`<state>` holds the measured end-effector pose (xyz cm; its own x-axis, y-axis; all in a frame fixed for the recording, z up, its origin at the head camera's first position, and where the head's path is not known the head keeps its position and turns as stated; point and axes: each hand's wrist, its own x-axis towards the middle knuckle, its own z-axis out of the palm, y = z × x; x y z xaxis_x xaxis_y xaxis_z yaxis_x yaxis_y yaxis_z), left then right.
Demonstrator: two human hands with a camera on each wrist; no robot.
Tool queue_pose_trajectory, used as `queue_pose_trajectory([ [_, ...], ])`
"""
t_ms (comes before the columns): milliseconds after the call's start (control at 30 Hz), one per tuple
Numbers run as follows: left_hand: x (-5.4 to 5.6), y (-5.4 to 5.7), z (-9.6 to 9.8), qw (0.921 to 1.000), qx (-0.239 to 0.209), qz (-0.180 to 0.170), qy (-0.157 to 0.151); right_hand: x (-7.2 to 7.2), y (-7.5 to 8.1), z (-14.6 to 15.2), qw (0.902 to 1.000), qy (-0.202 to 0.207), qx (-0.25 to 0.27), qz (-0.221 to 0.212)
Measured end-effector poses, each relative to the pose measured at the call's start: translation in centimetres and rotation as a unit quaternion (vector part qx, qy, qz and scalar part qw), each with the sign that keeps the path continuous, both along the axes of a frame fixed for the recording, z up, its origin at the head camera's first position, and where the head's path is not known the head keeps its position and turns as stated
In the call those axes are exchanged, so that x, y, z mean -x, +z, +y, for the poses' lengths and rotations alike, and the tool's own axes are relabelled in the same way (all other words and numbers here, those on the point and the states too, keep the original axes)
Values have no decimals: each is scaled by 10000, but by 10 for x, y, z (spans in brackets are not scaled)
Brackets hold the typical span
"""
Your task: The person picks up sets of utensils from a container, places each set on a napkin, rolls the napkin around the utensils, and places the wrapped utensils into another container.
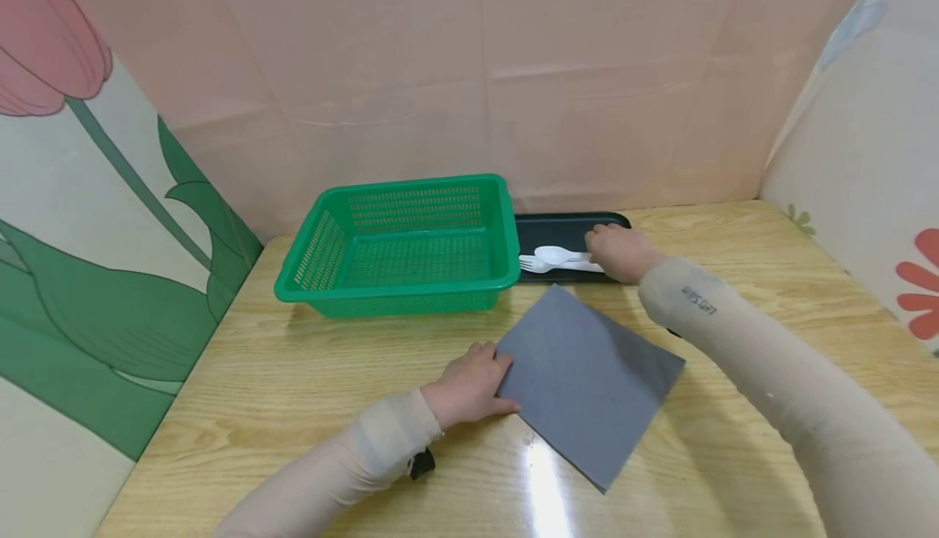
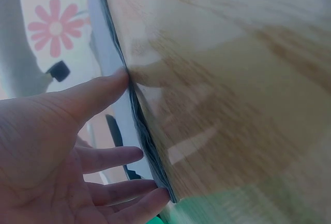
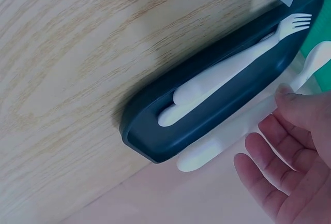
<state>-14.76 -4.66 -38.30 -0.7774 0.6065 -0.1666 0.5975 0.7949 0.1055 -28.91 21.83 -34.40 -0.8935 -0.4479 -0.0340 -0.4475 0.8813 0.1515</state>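
Observation:
My right hand (image 1: pixel 619 251) pinches a white plastic spoon (image 3: pixel 222 141) by its handle, above the back side of a black tray (image 1: pixel 557 228). A white fork (image 3: pixel 243 63) lies in that tray, partly over another white utensil (image 3: pixel 170 116) whose head is hidden. On the table, a square grey napkin (image 1: pixel 587 383) lies turned cornerwise, with several thin layers along its edge. My left hand (image 1: pixel 469 383) rests at the napkin's left edge; in the left wrist view its thumb and extended fingertips touch that layered edge.
A green perforated basket (image 1: pixel 411 302) stands left of the tray, close against it. The wooden table (image 1: pixel 352 359) meets a pink-covered wall (image 1: pixel 411 73) behind. Printed walls with flowers flank both sides.

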Motion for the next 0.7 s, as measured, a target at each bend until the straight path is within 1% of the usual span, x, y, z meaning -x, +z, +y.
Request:
queue_pose_trajectory([
  [233, 0, 0, 0, 10000, 0, 11, 0, 0, 1, 0, 9999, 109, 6, 49],
  [467, 0, 0, 0, 10000, 8, 11, -4, -3, 4, -2, 10000, 18, -14, 4],
  [700, 0, -1, 0, 10000, 3, 47, -19, -7, 6, -2, 10000, 52, 26, 34],
])
